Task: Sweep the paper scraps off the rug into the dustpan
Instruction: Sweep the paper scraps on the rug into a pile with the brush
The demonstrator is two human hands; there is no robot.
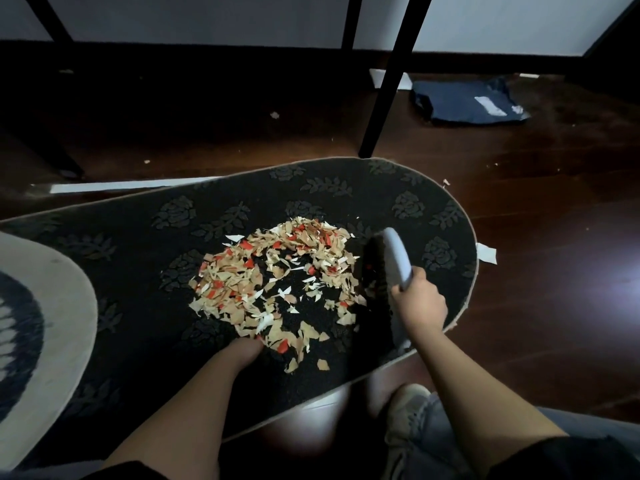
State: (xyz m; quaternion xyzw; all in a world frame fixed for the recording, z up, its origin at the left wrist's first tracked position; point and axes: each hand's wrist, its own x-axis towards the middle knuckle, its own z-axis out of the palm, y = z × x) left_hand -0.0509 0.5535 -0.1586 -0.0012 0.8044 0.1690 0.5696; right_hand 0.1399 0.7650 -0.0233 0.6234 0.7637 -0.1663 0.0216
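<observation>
While the scraps lay heaped on the rug, this was how the moment stood:

Step in hand: gathering the paper scraps (pixel 277 282) with the hand brush (pixel 388 268), by my reading; the dustpan was not visible.
Doing it well: short, low strokes from the right edge of the pile toward its middle would have kept the light pieces from scattering; the bristles wanted to stay flat on the pile of the dark floral rug (pixel 214 216), and the stray pieces near the front edge needed pulling in too.
Right grip: the right hand (pixel 417 301) was wrapped closed round the pale handle of the brush, bristles touching the rug just beside the heap's right side.
Left grip: the left hand (pixel 244 346) rested at the near edge of the heap; its fingers were hidden among the scraps, so how far open it was I could not tell.
Scraps: tan, white and red, in a loose ring mid-rug.
Nearby: a black table leg (pixel 384 98) stood at the rug's far edge.
</observation>
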